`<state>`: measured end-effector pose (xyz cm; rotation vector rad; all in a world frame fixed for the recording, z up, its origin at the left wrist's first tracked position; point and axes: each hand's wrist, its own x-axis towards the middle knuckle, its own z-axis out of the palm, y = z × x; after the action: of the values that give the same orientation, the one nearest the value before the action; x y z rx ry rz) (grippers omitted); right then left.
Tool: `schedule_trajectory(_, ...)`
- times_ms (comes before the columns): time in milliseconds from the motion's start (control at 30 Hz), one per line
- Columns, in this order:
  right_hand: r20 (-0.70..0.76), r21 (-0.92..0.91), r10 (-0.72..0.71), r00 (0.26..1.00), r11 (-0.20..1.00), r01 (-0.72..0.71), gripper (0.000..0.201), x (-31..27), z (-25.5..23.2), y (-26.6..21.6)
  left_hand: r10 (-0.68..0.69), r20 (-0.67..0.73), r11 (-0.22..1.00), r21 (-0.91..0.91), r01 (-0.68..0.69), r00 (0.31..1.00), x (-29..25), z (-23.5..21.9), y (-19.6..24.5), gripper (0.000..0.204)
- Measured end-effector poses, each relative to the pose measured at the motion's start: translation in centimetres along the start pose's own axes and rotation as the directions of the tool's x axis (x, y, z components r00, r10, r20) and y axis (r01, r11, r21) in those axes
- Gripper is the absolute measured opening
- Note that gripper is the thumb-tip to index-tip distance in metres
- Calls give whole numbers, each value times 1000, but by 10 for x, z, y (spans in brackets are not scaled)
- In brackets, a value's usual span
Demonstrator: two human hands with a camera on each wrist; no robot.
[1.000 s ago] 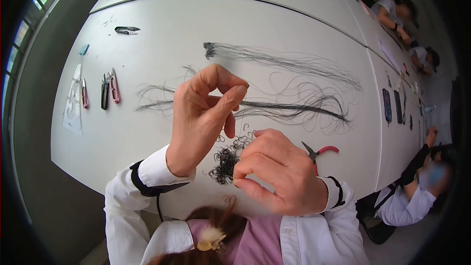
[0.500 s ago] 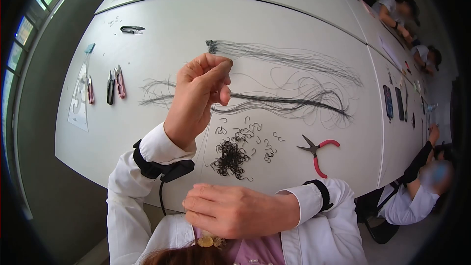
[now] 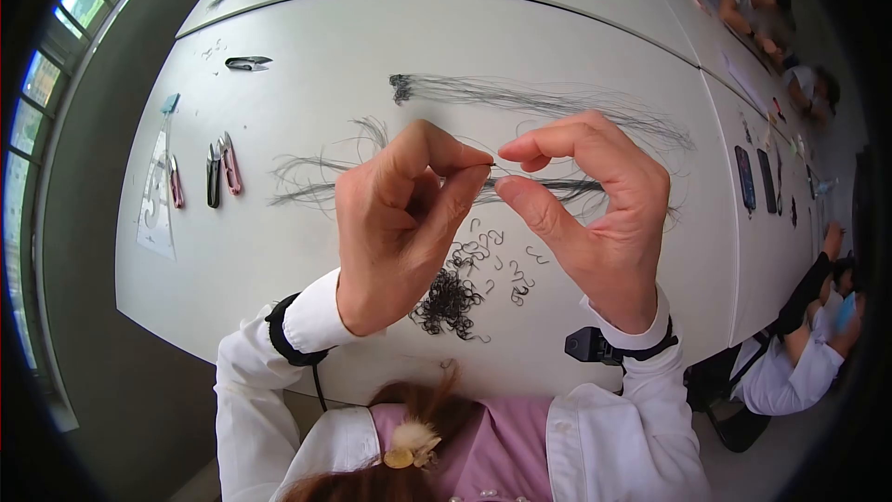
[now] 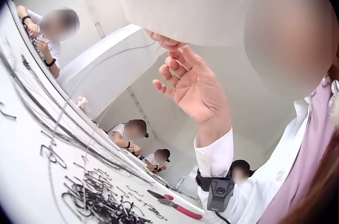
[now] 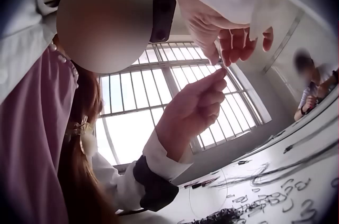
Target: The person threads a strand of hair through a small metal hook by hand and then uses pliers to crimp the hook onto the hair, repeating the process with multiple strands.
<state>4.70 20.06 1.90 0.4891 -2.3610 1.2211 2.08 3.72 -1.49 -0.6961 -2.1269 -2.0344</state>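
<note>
My left hand (image 3: pixel 395 223) pinches a tiny dark fish hook (image 3: pixel 493 165) between thumb and forefinger, above the table. Close to its fingertips, my right hand (image 3: pixel 609 214) holds thumb and forefinger apart with a gap between them. A thin fishing line (image 4: pixel 114 53) curves down from the fingers in the left wrist view. Below the hands lies a pile of black fish hooks (image 3: pixel 448 302), several scattered to its right. A bundle of dark line (image 3: pixel 302 195) passes behind both hands. Farther back lies another bundle of line (image 3: pixel 548 110), with hooks clustered at its left end.
Small snips (image 3: pixel 248 64) lie at the back left, with black snips (image 3: pixel 213 177), pink snips (image 3: pixel 229 164) and a clear set square (image 3: pixel 156 200) along the left side. Red-handled pliers (image 4: pixel 183 211) lie beyond the hooks. Phones (image 3: pixel 745 177) and seated people are at right.
My right hand dropped toward my lap, then rose to meet the left fingertips, its thumb and forefinger now parted. My left hand moved up and back, then returned toward the middle, still pinching.
</note>
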Motion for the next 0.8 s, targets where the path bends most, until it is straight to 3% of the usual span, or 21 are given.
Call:
schedule_trajectory(133, -92, -47, -45, 995, 998, 41, 12, -1, 10, 5, 45, 6, 998, 52, -46, 999, -3, 1, -3, 5)
schedule_trajectory(233, -93, -169, -131, 987, 979, 114, 12, -1, 10, 7, -26, 64, 998, 65, 22, 998, -3, -2, 4, 4)
schedule_trajectory(300, -102, -248, -206, 973, 953, 175, 14, -1, 11, 8, -283, 125, 929, -208, 304, 951, -1, -2, 19, 4)
schedule_trajectory(333, -102, -249, -204, 974, 953, 173, 14, -1, 11, 9, -284, 127, 929, -209, 305, 950, 1, -4, 21, 4)
schedule_trajectory(400, -119, -324, -257, 959, 923, 207, 16, -1, 11, 10, -365, 242, 834, -343, 431, 899, 4, -9, 22, 6)
schedule_trajectory(533, -113, -373, -298, 948, 897, 238, 16, -1, 10, 9, -388, 287, 817, -332, 471, 876, 6, -14, 21, 8)
schedule_trajectory(633, -103, -370, -278, 955, 902, 223, 15, -2, 11, 5, -341, 208, 871, -297, 392, 917, 1, -8, 17, 11)
schedule_trajectory(800, -112, -384, -270, 956, 899, 208, 13, -5, 13, 2, -390, 212, 797, -409, 444, 896, 1, -9, 16, 7)
